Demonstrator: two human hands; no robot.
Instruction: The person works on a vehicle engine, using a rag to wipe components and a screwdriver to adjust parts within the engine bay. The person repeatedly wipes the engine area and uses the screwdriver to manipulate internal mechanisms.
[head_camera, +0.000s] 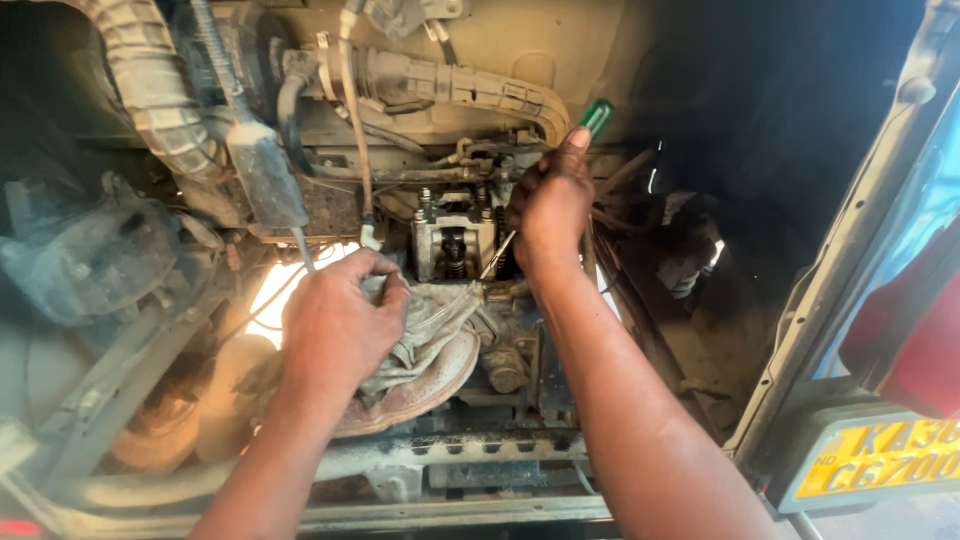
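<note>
My right hand (549, 205) grips a screwdriver with a green handle (596, 117); its thin metal shaft (497, 255) slants down left to the open top of a small engine (455, 240), where a valve spring shows. My left hand (340, 325) presses a dirty grey rag (430, 320) onto the engine's rounded cover just left of and below that opening. Both forearms reach in from the bottom of the view.
Ribbed hoses (455, 85) and a corrugated duct (150, 90) run across the top. A dusty housing (90, 255) sits at left. A metal frame bar (480, 450) crosses below the engine. A vehicle body edge with a yellow plate (880, 455) stands at right.
</note>
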